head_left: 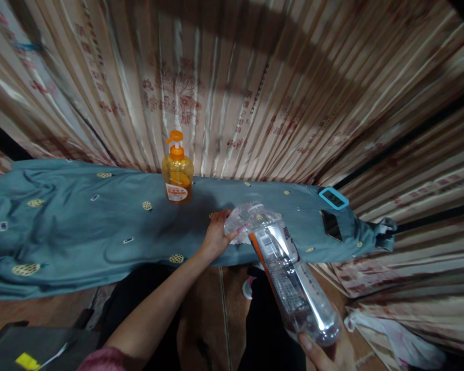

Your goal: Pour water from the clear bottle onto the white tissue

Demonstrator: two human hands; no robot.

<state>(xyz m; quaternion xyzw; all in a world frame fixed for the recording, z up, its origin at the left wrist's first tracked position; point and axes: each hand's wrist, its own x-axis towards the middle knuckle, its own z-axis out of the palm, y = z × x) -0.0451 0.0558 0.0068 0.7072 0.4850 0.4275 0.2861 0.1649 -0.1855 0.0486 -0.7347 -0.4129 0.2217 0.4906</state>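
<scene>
My left hand [216, 237] is closed around the side of a clear plastic container [237, 219], just above the cloth; its exact shape is hard to make out. My right hand [327, 353] grips the base of a large clear plastic bottle [294, 278] with an orange-edged label and a barcode. This bottle is tilted, its neck end pointing up and left at the container in my left hand. Whether the two touch is unclear. Left of them, an amber pump bottle [178, 178] with an orange pump head stands upright.
A blue-green patterned cloth [127, 221] covers the long narrow surface. On its right end lie a dark phone [331, 225] and a blue-framed digital timer [334, 198]. Pleated beige curtains [224, 93] hang behind and to the right. A white plastic bag [394, 335] sits low at right.
</scene>
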